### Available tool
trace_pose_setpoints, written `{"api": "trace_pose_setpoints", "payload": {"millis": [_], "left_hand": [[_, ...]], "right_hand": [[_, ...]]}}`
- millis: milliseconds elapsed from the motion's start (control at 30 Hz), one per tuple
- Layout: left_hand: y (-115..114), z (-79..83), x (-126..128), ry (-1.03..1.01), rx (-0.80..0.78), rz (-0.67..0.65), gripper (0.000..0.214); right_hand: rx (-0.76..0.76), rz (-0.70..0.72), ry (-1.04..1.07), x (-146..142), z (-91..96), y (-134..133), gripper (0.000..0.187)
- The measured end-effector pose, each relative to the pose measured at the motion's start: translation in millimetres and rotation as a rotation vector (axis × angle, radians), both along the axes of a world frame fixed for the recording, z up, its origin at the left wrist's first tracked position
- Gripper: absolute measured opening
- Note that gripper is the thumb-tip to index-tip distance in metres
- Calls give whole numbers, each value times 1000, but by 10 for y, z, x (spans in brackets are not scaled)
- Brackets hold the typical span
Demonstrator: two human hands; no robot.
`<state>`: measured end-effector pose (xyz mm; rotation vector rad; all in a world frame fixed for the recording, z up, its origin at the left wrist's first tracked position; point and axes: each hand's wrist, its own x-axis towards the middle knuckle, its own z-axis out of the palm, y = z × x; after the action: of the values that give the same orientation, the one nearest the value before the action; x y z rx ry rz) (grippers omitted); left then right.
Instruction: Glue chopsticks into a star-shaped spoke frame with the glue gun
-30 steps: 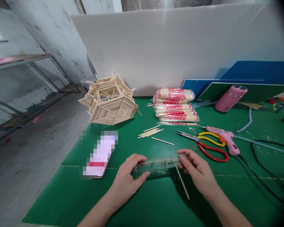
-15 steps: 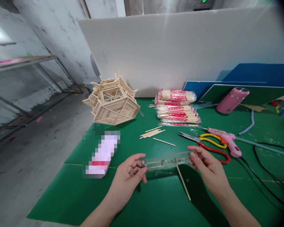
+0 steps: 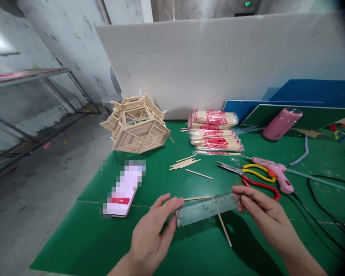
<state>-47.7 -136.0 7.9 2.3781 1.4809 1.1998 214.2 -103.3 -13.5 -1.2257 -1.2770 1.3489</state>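
A clear, smudged rectangular bar (image 3: 208,209) is held tilted over the green table, spanning both my hands. My left hand (image 3: 153,226) is closed around its left end, thumb in front and fingers over the top. On the other side my right hand (image 3: 263,214) pinches the right end between thumb and fingers. One thin wooden stick (image 3: 225,230) lies on the table, its upper part hidden by the bar. Another thin stick (image 3: 197,198) shows just behind the bar's upper edge, near my left fingertips; whether they touch it I cannot tell.
A stick-built lantern-like frame (image 3: 140,134) stands back left, above a phone (image 3: 123,191). Loose sticks (image 3: 185,163) lie mid-table before wrapped stick bundles (image 3: 217,140). Scissors (image 3: 232,168), a pink glue gun (image 3: 281,176) with a cord and a pink flask (image 3: 281,123) sit right.
Both hands have come slightly nearer and the bar has turned, so its broad frosted-looking face shows. The stick behind its upper edge is now plainly visible.
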Motion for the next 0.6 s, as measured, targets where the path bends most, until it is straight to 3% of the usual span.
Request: {"api": "trace_pose_setpoints", "payload": {"millis": [100,200,367,500,600], "left_hand": [[-19,-46,16,-79,-113,10,48],[-13,-84,25,-284,-304,18,44],[39,-21,70,-743,-725,56,31],[86,26,158,-984,-1053,-7,25],[119,-3,197,-1076,-1121,25,20]], "right_hand": [[20,-47,-20,-21,19,7,24],[48,-98,-57,-32,33,12,24],[84,-120,-70,-49,31,20,23],[76,-77,-35,-111,67,26,23],[49,-30,106,-157,107,36,27]]}}
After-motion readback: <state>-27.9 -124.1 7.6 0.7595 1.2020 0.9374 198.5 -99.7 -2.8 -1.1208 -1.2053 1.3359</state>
